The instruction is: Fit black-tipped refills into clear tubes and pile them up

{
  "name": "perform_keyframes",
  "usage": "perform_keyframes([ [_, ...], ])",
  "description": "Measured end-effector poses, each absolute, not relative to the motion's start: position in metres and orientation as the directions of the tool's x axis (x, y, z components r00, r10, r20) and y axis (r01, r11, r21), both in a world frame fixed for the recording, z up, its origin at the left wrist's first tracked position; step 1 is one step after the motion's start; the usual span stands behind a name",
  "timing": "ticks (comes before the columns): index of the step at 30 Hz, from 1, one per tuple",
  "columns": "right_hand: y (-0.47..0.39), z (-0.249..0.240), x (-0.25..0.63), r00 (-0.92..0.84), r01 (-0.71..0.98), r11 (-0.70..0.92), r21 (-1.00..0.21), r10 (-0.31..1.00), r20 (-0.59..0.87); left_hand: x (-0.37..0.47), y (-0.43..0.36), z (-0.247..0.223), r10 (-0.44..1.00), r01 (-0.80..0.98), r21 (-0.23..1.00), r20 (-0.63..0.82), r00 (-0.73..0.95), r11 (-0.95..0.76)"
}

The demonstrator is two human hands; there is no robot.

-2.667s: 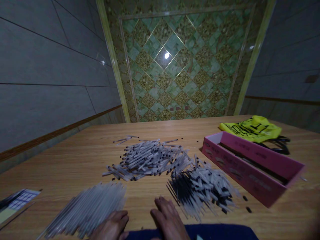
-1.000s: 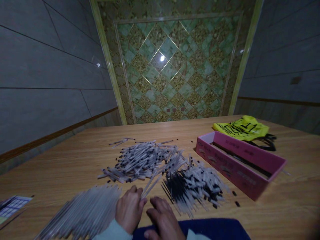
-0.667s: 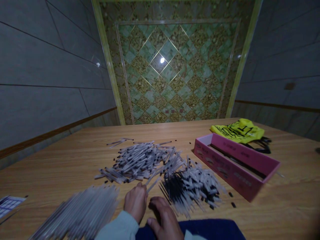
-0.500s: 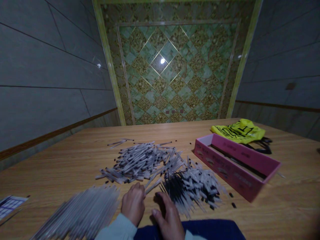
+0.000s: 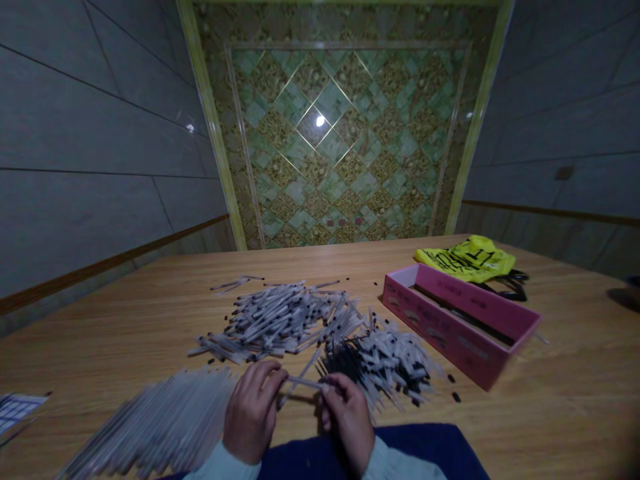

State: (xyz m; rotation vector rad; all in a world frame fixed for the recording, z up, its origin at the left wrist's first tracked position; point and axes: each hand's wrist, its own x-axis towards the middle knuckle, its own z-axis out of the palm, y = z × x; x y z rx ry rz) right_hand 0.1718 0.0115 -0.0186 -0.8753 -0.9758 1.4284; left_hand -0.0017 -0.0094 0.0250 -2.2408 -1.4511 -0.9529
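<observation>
A thin pale stick (image 5: 305, 382) spans the gap between my two hands, low in the middle of the head view. My left hand (image 5: 254, 408) pinches its left end between thumb and fingers. At the other end, my right hand (image 5: 346, 415) closes its thumb and fingers on it. Just beyond my hands lies a heap of similar sticks with dark tips (image 5: 280, 320). A second heap of white pieces and dark thin rods (image 5: 390, 363) sits to the right. Clear long tubes (image 5: 160, 417) lie side by side left of my left hand.
A pink open box (image 5: 450, 327) stands at the right, with a yellow bag (image 5: 470, 259) behind it. Small black caps (image 5: 456, 397) lie near the box. A card with a grid (image 5: 19, 410) is at the left edge. Dark blue cloth (image 5: 415, 450) covers the lap.
My right hand has gone from open to closed on the stick's right end. My left hand has shifted slightly left, and the stick now lies almost level between them. The view has shifted slightly.
</observation>
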Motion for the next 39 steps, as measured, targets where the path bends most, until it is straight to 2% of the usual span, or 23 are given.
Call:
perform_keyframes([
  [3, 0.017, -0.021, 0.174, -0.067, -0.501, -0.034, -0.865, 0.998, -0.001, -0.002, -0.011, 0.017, 0.556, 0.836, 0.066, 0.775, 0.301, -0.545],
  [6, 0.022, -0.021, 0.176, -0.051, -0.571, -0.029, -0.820, 0.999, 0.000, 0.000, -0.013, 0.013, 0.516, 0.744, 0.066, 0.760, 0.395, -0.665],
  [9, 0.026, -0.022, 0.173, -0.041, -0.533, 0.014, -0.846, 0.998, 0.042, 0.002, -0.013, 0.009, 0.510, 0.665, 0.085, 0.715, 0.479, -0.742],
  [13, 0.028, -0.023, 0.167, -0.085, -0.453, 0.072, -0.889, 0.989, 0.123, 0.002, -0.011, 0.004, 0.557, 0.650, 0.129, 0.653, 0.513, -0.749],
  [25, 0.023, -0.017, 0.169, -0.106, -0.332, 0.117, -0.936, 0.981, 0.160, 0.010, -0.014, 0.011, 0.573, 0.653, 0.155, 0.652, 0.496, -0.741],
  [39, 0.023, -0.011, 0.172, -0.091, -0.317, 0.139, -0.938, 0.980, 0.176, 0.017, -0.010, 0.011, 0.585, 0.662, 0.123, 0.604, 0.541, -0.739],
])
